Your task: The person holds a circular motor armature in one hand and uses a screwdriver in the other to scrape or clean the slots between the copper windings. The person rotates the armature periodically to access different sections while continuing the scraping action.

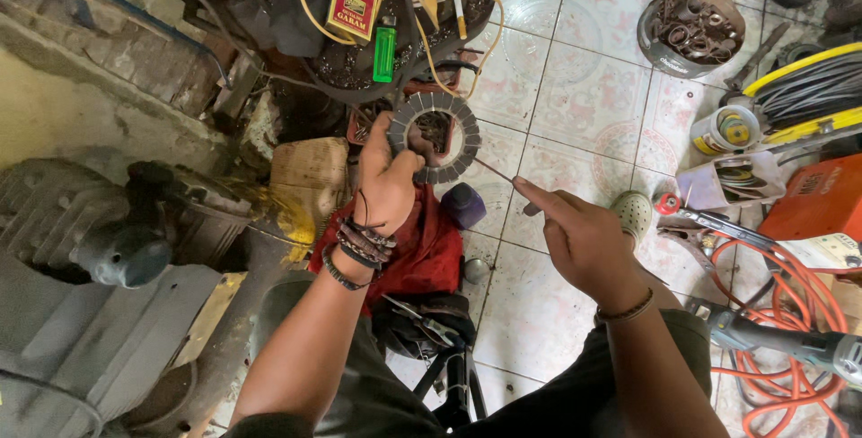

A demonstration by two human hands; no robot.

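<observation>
My left hand [388, 178] grips a grey slotted metal ring [435, 136], a stator core, by its lower left rim and holds it up above the floor. My right hand [575, 232] pinches a thin wire or rod [496, 171] whose far end reaches the ring's lower right edge. Several dark bracelets circle my left wrist and a single band my right. A red cloth [422, 249] lies under the left hand.
A dark tray [359, 61] holds a green lighter, a red packet and yellow wire. A bucket of metal parts [690, 27] sits far right. Orange hose [790, 312], an orange box, tape rolls and a power tool lie right. A grey motor [99, 249] lies left. Pliers [429, 323] rest near my lap.
</observation>
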